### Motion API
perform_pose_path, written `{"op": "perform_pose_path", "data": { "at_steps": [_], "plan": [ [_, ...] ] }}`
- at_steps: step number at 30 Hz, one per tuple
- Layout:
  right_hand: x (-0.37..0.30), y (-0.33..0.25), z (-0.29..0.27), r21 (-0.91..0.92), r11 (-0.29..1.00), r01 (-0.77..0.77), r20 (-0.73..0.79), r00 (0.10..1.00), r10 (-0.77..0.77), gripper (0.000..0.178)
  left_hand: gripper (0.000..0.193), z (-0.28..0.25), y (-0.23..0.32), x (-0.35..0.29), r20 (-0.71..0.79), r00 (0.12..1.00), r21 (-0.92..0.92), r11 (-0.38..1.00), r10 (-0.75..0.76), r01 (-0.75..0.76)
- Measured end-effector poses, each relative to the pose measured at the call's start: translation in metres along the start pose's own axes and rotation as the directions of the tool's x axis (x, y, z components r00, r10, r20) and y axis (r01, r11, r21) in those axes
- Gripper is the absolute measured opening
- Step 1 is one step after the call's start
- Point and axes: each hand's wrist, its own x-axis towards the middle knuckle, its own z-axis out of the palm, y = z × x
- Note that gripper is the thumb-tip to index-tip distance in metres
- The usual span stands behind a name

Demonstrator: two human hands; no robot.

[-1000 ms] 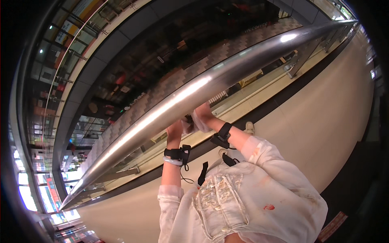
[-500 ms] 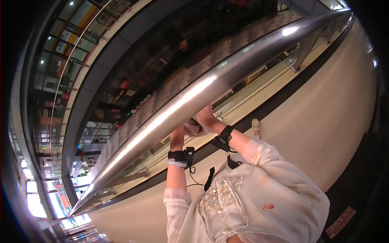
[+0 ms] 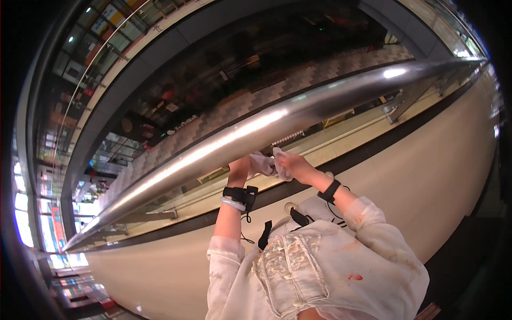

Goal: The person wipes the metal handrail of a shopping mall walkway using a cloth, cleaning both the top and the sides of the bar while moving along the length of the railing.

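A crumpled pale pinkish-grey cloth [image 3: 261, 165] stretches between my two hands, just under the near side of a thick polished metal handrail [image 3: 234, 137]. My right hand [image 3: 298, 167] is closed on the cloth's right end, which bunches up at the fingers. At the other end is my left hand [image 3: 240, 165], closed against the cloth; its fingertips are partly hidden by the rail and the cloth. Black straps circle both wrists, and a pale bangle [image 3: 233, 202] sits below the left strap.
Below the handrail run glass panels, metal posts [image 3: 396, 109] and a pale ledge with a dark border [image 3: 357, 159]. Beyond the rail lies a lower level with patterned paving [image 3: 341, 74]. Beige floor [image 3: 394, 186] extends on my side. A shoe tip shows near my right wrist.
My right hand has come out from under the rail and moved right, drawing the cloth wider. My left hand stays near the rail. The view has tilted, so the rail looks flatter.
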Motion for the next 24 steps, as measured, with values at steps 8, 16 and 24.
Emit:
{"op": "perform_pose_path", "data": {
  "at_steps": [8, 16, 24],
  "plan": [
    [-0.009, 0.031, -0.007, 0.784, 0.427, -0.452, 0.300, 0.876, 0.377, 0.036, 0.025, 0.010, -0.005, 0.001, -0.018, 0.997, 0.032, 0.997, -0.073, 0.073],
    [0.004, 0.016, 0.003, 0.493, 0.861, -0.128, -0.145, 0.963, 0.227, 0.012, 0.019, 0.001, -0.014, -0.007, 0.023, 1.000, 0.160, 0.987, 0.007, -0.010],
    [0.010, -0.019, -0.022, 0.943, 0.162, -0.291, 0.252, 0.942, 0.222, 0.017, 0.026, -0.037, -0.003, -0.037, -0.113, 0.992, -0.109, 0.993, -0.051, 0.038]
  ]
}}
